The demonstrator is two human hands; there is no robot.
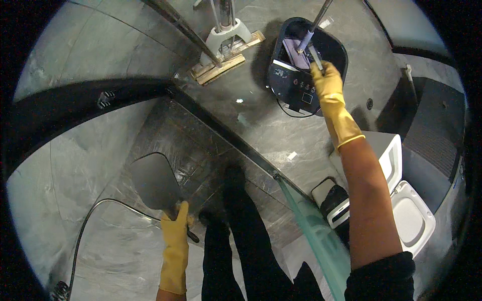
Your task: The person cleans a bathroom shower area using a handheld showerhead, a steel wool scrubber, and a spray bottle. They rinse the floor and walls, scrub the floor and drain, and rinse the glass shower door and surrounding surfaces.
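Note:
My left hand [175, 229], in a yellow rubber glove, holds a dark, flat, paddle-shaped object [156, 180] by its narrow end. A metal shower hose [113, 200] runs behind that hand; whether it joins the object cannot be told. My right hand [327, 81], gloved the same, reaches over a black plastic tub [283, 88] with printed symbols. Its fingers close on a thin grey strip-like piece [315, 56] that leans into the tub. Beside it, a pole with a purple joint [305, 40] stands in the tub, against a mauve flat part [295, 54].
A dark threshold strip [226, 133] crosses the floor, meeting a glass panel's edge [312, 233]. A squeeze-mop head [222, 64] stands beyond it. At right are a white lidded container [412, 218], a dark ribbed item [433, 131] and a floor drain [369, 104]. Small white scraps [292, 155] lie about.

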